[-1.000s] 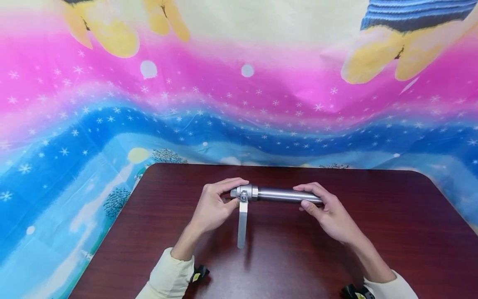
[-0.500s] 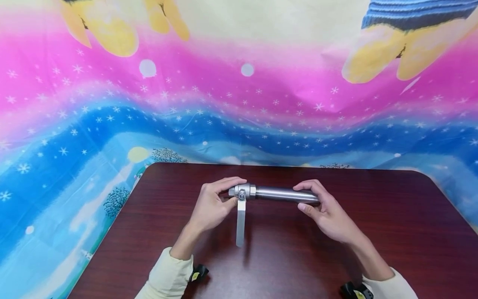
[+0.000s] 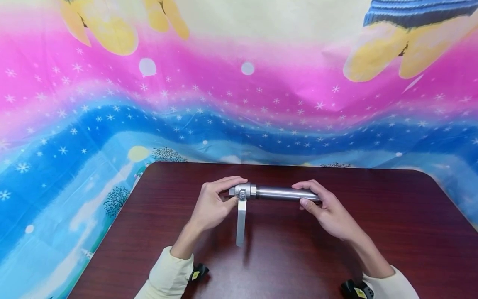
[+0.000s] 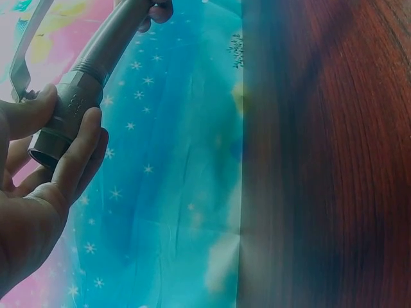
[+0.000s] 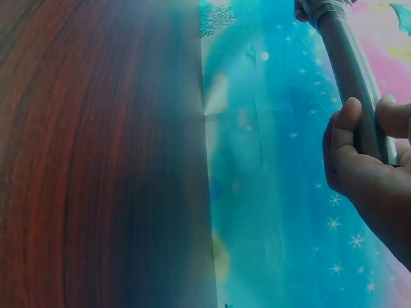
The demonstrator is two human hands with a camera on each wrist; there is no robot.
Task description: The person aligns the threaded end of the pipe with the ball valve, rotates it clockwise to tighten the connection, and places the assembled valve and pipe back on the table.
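A metal ball valve (image 3: pixel 244 190) with a long flat lever handle (image 3: pixel 241 224) sits on the threaded end of a steel pipe (image 3: pixel 280 193). My left hand (image 3: pixel 213 204) grips the valve body, thumb on the near side and fingers over the far side. In the left wrist view the valve's open end (image 4: pixel 46 154) faces my palm, and threads show where the pipe enters. My right hand (image 3: pixel 330 213) holds the pipe near its far right end, thumb and fingers on opposite sides. The lever points toward me, and the joined pieces are held level above the table.
Below is a dark red-brown wooden table (image 3: pixel 291 257) with rounded back corners. A printed cloth (image 3: pixel 224 95) in pink, blue and cream hangs behind it and along its left side. A black wrist camera (image 3: pixel 199 272) is strapped at the left sleeve, another (image 3: pixel 356 289) at the right.
The valve and pipe have shifted very slightly left with both hands. My right thumb lifted away from the pipe half a second ago and now lies against it again.
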